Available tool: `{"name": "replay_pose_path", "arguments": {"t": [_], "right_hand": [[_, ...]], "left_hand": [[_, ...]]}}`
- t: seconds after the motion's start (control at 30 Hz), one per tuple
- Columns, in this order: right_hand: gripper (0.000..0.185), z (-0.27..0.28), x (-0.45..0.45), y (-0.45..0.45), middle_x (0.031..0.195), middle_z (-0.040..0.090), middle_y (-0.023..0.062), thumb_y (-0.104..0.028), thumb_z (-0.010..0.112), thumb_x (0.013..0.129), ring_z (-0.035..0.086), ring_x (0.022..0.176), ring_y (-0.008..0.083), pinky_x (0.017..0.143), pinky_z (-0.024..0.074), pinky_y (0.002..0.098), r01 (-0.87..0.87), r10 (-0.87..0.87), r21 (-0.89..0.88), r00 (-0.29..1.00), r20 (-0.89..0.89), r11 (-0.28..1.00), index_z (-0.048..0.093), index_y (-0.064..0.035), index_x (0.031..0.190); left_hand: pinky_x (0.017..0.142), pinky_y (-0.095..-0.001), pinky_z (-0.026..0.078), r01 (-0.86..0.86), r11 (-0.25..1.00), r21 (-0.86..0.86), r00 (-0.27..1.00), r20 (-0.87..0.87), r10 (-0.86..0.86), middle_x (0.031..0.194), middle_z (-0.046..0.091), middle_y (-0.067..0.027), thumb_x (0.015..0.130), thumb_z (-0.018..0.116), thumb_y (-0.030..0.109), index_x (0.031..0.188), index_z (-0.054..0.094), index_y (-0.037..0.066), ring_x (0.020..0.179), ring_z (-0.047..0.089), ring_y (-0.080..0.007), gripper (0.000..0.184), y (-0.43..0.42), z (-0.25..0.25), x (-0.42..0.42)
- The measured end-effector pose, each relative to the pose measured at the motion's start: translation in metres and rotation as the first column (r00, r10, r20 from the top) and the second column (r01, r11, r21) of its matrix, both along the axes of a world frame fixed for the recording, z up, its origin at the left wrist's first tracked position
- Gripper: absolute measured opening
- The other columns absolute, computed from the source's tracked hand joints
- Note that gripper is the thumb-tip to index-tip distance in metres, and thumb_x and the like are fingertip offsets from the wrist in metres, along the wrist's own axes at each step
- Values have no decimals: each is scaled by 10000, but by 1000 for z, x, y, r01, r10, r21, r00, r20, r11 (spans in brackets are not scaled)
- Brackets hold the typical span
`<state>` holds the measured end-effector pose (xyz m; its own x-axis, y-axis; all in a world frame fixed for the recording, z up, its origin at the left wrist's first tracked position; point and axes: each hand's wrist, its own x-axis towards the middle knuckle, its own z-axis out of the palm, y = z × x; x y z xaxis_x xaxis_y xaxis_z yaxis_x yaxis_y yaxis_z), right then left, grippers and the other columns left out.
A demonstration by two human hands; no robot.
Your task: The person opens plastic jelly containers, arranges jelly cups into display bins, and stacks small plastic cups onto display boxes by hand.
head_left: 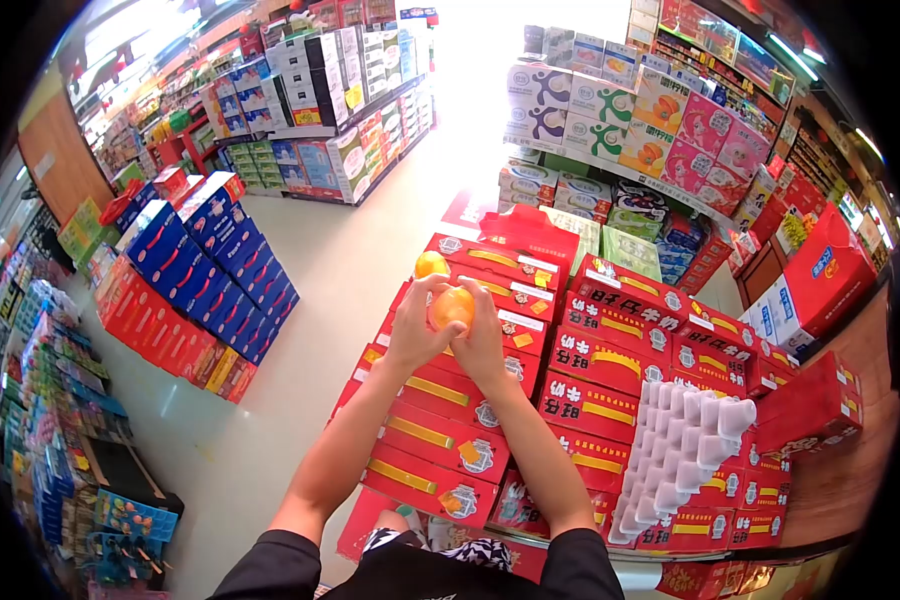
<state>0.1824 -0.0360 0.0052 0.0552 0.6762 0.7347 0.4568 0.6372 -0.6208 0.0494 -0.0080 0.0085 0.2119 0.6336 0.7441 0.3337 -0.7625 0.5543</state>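
Note:
An orange (453, 309) is clasped between my two hands, above a stack of red gift cartons (410, 425). My left hand (411, 328) wraps the orange from the left, its fingers curled over the top. From the other side, my right hand (483, 338) closes round it, thumbs near each other at the bottom. A second orange (431, 264) shows just beyond my left fingertips; whether it rests on the cartons or touches the fingers I cannot tell. To the right, a white moulded tray (678, 450) with rows of cups lies tilted on red milk cartons (590, 405).
Blue boxes (205, 275) on red ones are stacked at the left, across a pale floor aisle (300, 320). Tissue cartons (600, 115) stand high at the back right. Shelving with boxed goods (315, 90) fills the back left. A red and white carton (820, 275) stands at the far right.

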Motion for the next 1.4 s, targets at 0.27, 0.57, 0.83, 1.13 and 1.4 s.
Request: {"name": "replay_pose_path", "arguments": {"t": [0.27,0.57,0.83,1.13,1.4], "right_hand": [[572,-13,-2,2,1085,614,233,-9,667,779,661,965,380,799,545,412,-63,38,-135,983,-180,989,378,7,1272],[474,-12,0,1,1143,538,250,33,633,794,605,1017,387,849,510,421,7,-10,-29,991,-130,1000,374,36,1190],[462,4,-4,-1,1067,540,137,16,685,802,596,728,177,630,504,297,-15,12,-26,994,-112,1000,504,-8,1227],[461,6,-4,-2,1048,545,122,18,673,798,538,725,178,647,477,306,29,-31,-24,996,-89,999,525,-12,1234],[495,5,-3,-4,991,567,86,-24,698,769,517,758,168,680,466,316,100,-97,62,994,-55,993,519,-8,1231]], "left_hand": [[950,-402,458,25,996,80,995,-103,-17,1199,544,-184,762,777,480,1315,416,10,1116,561,-327,811,-6,3,2],[961,-407,445,-27,999,27,998,-64,28,1177,542,-184,763,778,299,1321,404,7,1103,557,-332,732,-3,-5,7],[917,-423,457,103,991,-86,989,119,-92,1151,562,-216,924,581,469,1346,374,0,1060,579,-352,663,6,-10,-1],[937,-414,440,64,998,-7,982,176,-62,1155,558,-218,972,516,377,1294,427,-18,1088,559,-360,518,6,-13,3],[899,-381,452,30,997,-69,988,153,-19,1113,560,-199,863,641,184,1242,477,-14,995,583,-302,458,-22,23,0]]}}
